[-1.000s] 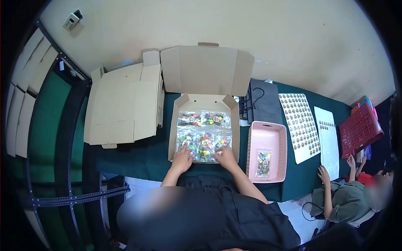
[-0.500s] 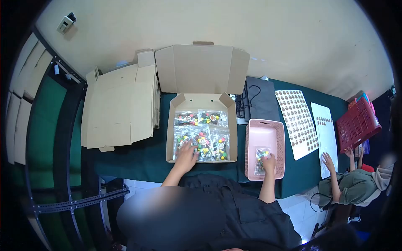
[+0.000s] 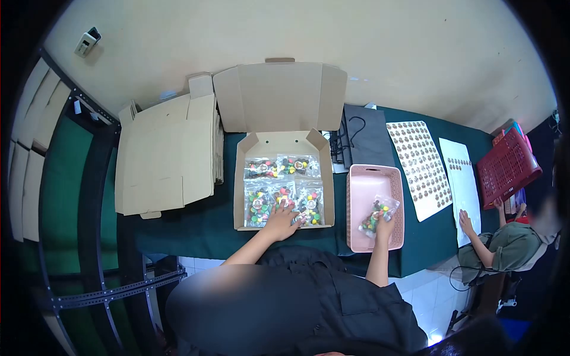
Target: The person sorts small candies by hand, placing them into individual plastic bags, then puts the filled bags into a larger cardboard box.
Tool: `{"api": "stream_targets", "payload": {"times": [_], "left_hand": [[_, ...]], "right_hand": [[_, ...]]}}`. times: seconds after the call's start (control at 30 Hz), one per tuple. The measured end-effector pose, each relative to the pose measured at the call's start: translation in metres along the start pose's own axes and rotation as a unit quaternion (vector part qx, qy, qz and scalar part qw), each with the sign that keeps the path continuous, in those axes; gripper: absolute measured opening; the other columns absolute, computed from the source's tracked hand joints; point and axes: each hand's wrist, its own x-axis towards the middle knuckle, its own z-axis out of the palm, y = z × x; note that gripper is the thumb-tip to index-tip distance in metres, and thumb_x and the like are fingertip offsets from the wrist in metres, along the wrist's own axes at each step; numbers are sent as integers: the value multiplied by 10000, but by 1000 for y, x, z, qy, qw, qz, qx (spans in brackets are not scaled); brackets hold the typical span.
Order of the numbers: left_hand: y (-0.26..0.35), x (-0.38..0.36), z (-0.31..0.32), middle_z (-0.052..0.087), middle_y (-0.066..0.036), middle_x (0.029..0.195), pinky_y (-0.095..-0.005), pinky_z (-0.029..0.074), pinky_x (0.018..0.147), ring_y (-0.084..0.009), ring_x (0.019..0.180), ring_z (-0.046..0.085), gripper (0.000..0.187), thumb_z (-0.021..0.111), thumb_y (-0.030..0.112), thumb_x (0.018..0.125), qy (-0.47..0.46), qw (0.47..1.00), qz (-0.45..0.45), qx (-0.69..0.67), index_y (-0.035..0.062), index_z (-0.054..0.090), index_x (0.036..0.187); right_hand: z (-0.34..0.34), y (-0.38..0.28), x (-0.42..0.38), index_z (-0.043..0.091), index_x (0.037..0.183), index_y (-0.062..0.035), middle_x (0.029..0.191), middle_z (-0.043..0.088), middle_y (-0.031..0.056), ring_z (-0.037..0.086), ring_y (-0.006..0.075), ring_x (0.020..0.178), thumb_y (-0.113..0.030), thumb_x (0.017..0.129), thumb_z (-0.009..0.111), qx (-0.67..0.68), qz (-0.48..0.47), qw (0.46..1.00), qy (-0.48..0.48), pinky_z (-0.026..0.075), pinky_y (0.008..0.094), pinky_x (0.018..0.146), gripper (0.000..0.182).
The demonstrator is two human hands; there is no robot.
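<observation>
An open cardboard box (image 3: 240, 196) sits in front of me with its lid raised. Inside lie several clear bags of colourful candies (image 3: 257, 204), in a back and a front row. My left hand (image 3: 281, 223) rests on the front bags, its fingers spread. To the right, my right hand (image 3: 386, 227) grips one more clear candy bag (image 3: 375, 215), tilted over the pink basket (image 3: 351, 207). Part of that bag is hidden by my fingers. No other bag shows in the basket.
Flattened cardboard boxes (image 3: 163, 157) are stacked at left. Dark paper bags (image 3: 369, 136), a sticker sheet (image 3: 418, 169) and a nearly bare sheet (image 3: 460, 190) lie to the right. A co-worker (image 3: 507, 246) stands at far right near a red basket (image 3: 509, 166). Metal shelving (image 3: 98, 237) stands left.
My right hand has picked up the candy bag, which lay flat in the pink basket. My left hand has shifted right across the front bags. The co-worker's hand moved slightly.
</observation>
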Motion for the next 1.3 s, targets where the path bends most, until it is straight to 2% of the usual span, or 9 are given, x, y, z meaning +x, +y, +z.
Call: {"api": "stream_targets", "payload": {"times": [0.13, 0.33, 0.43, 0.5, 0.63, 0.73, 1.07, 1.17, 1.3], "left_hand": [[-1, -10, -4, 287, -132, 1375, -501, 89, 1046, -340, 1304, 151, 517, 319, 473, 882, 6, 1000, 4, -15, 101, 508, 1187], [1, -8, -7, 360, -174, 1312, -480, 160, 1035, -349, 1267, 241, 399, 405, 354, 886, 109, 989, 46, -88, 76, 515, 1151], [18, -8, -22, 442, -167, 1234, -413, 268, 998, -304, 1187, 378, 372, 421, 299, 897, 171, 955, 96, -221, 54, 479, 1171], [30, -7, -31, 511, -106, 1144, -309, 406, 874, -197, 1048, 495, 366, 464, 253, 897, 84, 846, 102, -516, 31, 443, 1187], [34, -7, -24, 529, -8, 1090, -208, 462, 688, -65, 922, 525, 410, 555, 205, 861, 81, 762, 26, -641, 47, 410, 1210], [32, -17, -30, 540, -27, 1067, -212, 467, 689, -77, 931, 530, 377, 554, 202, 862, 116, 742, 13, -660, 39, 417, 1173], [14, -21, -15, 564, -40, 1027, -199, 466, 660, -76, 862, 553, 394, 515, 218, 883, 102, 686, -5, -720, 33, 380, 1204], [26, -23, -28, 582, -26, 963, -191, 466, 630, -64, 802, 564, 394, 501, 255, 890, 134, 753, 8, -645, 30, 397, 1196], [27, -28, -34, 588, -11, 927, -188, 464, 611, -55, 771, 566, 395, 505, 261, 888, 123, 737, -4, -664, 25, 407, 1190]], "right_hand": [[3, -2, 11, 450, 1116, 27, 1020, 550, 132, 569, 189, 862, -199, 867, 528, 135, 22, 991, 1, 466, 312, 730, 346], [27, -57, -10, 478, 1092, -30, 1024, 559, 114, 559, 189, 945, -222, 902, 451, 381, 106, 890, -226, 477, 316, 783, 271], [50, -87, -47, 506, 1084, -26, 975, 583, 78, 582, 141, 838, -234, 891, 466, 269, 83, 911, -303, 495, 282, 670, 287], [72, -95, -70, 584, 974, -21, 853, 615, 36, 584, 95, 739, -224, 882, 497, 187, 74, 912, -357, 488, 232, 590, 239], [110, -108, -117, 550, 1030, -14, 863, 598, 21, 542, 70, 725, -254, 859, 554, 168, 58, 907, -382, 436, 199, 601, 295], [118, -116, -131, 507, 1069, -11, 935, 590, 35, 544, 74, 797, -213, 834, 598, 112, -43, 920, -372, 441, 207, 657, 323], [108, -111, -117, 497, 1107, 20, 976, 591, 57, 557, 94, 870, -210, 873, 533, 219, 148, 818, -512, 446, 227, 761, 330], [104, -125, -131, 488, 1135, 21, 976, 591, 47, 557, 93, 861, -212, 875, 531, 157, 17, 852, -499, 446, 222, 754, 352], [107, -114, -127, 499, 1120, 20, 963, 592, 42, 550, 83, 857, -204, 872, 538, 160, 24, 837, -523, 442, 218, 753, 336]]}}
